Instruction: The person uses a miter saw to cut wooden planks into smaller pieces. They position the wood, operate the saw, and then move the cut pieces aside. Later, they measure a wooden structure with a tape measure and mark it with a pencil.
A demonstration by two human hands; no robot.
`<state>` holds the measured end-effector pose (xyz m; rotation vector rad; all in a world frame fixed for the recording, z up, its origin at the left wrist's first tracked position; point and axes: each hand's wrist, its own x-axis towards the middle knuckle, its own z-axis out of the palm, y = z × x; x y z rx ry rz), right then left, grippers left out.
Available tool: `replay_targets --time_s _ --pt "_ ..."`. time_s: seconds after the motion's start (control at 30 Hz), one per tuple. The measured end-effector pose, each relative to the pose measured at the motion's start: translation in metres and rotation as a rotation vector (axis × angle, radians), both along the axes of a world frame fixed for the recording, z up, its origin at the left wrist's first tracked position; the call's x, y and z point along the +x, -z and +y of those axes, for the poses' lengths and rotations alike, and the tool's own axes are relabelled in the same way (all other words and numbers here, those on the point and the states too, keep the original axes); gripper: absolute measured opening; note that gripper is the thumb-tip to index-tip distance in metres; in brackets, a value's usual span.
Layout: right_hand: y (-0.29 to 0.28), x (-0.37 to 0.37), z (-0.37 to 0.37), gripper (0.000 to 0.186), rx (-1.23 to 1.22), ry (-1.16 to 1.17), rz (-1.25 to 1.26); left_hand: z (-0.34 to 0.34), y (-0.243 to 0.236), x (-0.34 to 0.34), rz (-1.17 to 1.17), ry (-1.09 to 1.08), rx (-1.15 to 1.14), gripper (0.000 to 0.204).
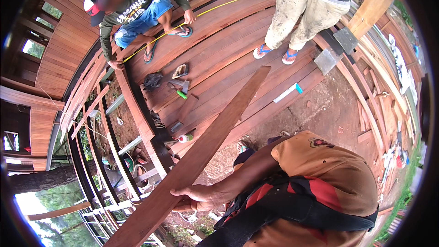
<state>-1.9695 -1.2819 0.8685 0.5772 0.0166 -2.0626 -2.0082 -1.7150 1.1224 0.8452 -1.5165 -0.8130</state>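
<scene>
A long reddish-brown wooden plank (206,147) runs diagonally from the lower left edge up to the middle of the deck. My right hand (200,197) grips its near part, thumb on the upper face and fingers curled beneath. The right arm, in an orange sleeve, reaches across from the right. My left hand is out of view. Beyond the plank, a crouching person (137,16) stretches a yellow measuring tape (224,3) over the deck boards (238,23). Another person (297,13), in striped shirt and stained trousers, stands at the top near the tape's other end.
Several tools lie on the deck, among them a green-handled tool (182,94) and a flat silver blade with blue handle (287,93). A white bottle (184,138) lies near open framing beams (112,142) at left. Timber strips (366,80) are stacked right of bare ground (320,110).
</scene>
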Motion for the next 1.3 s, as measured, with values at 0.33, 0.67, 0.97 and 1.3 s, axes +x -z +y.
replay_targets --time_s 0.33,0.67,0.97,1.3 --pt "-0.006 -0.011 -0.011 0.044 -0.11 -0.022 0.121 -0.073 -0.044 0.106 0.147 -0.105 -0.01 0.064" --pt "-0.003 -0.015 0.007 0.046 0.045 -0.029 0.13 -0.136 -0.057 0.235 0.255 -0.213 0.003 0.064" --pt "0.007 -0.019 0.026 0.043 0.143 0.027 0.109 -0.15 -0.022 0.215 0.28 -0.221 0.111 0.063" --pt "0.038 -0.037 0.049 0.042 0.124 0.017 0.11 0.01 0.078 0.06 -0.026 -0.151 0.021 0.063"
